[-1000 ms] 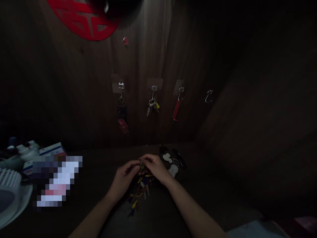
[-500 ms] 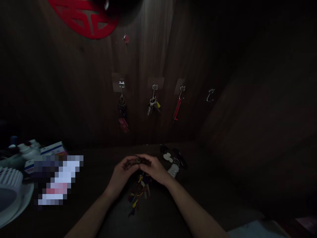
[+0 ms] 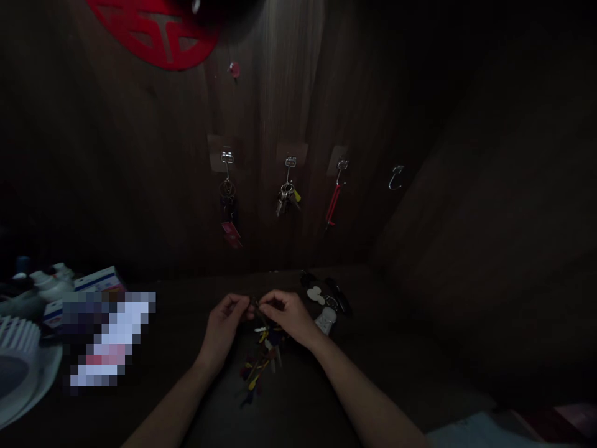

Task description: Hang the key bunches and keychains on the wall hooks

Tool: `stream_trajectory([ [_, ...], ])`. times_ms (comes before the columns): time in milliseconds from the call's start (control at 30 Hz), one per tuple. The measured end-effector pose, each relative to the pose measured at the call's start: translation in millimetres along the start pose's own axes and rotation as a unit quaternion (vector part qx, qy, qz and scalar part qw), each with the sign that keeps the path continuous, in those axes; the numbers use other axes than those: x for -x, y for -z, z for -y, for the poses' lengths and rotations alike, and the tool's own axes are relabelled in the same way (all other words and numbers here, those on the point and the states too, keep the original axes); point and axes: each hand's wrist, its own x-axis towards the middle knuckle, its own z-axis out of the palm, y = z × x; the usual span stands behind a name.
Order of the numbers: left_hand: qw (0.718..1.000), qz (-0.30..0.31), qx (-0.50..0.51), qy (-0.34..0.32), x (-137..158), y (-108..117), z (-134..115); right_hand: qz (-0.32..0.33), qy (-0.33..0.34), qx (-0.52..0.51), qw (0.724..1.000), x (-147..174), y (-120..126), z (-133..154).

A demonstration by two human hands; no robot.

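Over the dark tabletop my left hand [image 3: 228, 317] and my right hand [image 3: 284, 311] face each other, thumbs and fingers pinched. Between their fingertips is a small dark metal piece that looks like a key ring [image 3: 255, 302]; the dim light hides its detail. Just below the hands lies a bunch of keys [image 3: 268, 354] with yellow, red and blue heads. Whether these keys are joined to the ring is hard to make out. Right of my right hand lie a grey-white tag [image 3: 326, 320] and a pale three-lobed charm [image 3: 316, 295] beside dark items.
On the wall hang keys [image 3: 286, 200] on one hook, a key set with red tags [image 3: 228, 214] on another, and a red strap [image 3: 333, 205] on a third. A bare hook [image 3: 395, 179] is further right. White bottles [image 3: 49, 286], boxes [image 3: 100, 279] and a white slatted container [image 3: 21, 342] stand left.
My hands have drawn slightly apart at the fingertips, the left a little to the left, showing more of the dark metal piece. The camera view has shifted slightly.
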Motion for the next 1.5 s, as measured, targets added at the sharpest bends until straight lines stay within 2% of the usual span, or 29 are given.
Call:
stream_trajectory([
  [267, 1.0, -0.015, 0.002, -0.005, -1.6, 1.0, 0.8, 0.01, -0.039, -0.122, 0.992, -0.3, 2.9, 1.4],
  [467, 0.994, 0.083, 0.073, 0.026, -0.1, -0.7, 5.8, 0.01, -0.075, -0.26, 0.963, -2.1, 2.5, -3.1],
  [633, 0.991, 0.114, 0.06, 0.028, 2.0, -2.8, 3.0, 0.001, -0.076, -0.291, 0.954, -3.6, 1.7, -5.9],
  [733, 0.991, 0.118, 0.052, 0.03, 2.2, -3.5, 1.1, 0.0, -0.079, -0.29, 0.954, -3.4, 1.1, -5.4],
  [933, 0.991, 0.106, 0.058, 0.056, 2.1, -3.1, 1.6, 0.0, -0.077, -0.225, 0.971, -1.9, 2.1, 0.3],
  [1100, 0.986, 0.107, 0.098, 0.081, 2.5, -3.0, 2.7, -0.002, -0.061, -0.198, 0.978, -1.5, 2.7, 2.2],
  [1333, 0.976, 0.128, 0.141, 0.106, 3.9, -3.1, 1.8, -0.01, -0.034, -0.178, 0.983, 0.3, 5.5, 7.1],
  [1500, 0.964, 0.169, 0.158, 0.134, 4.4, -3.4, 0.9, -0.008, -0.005, -0.136, 0.991, 2.8, 4.8, 9.2],
])
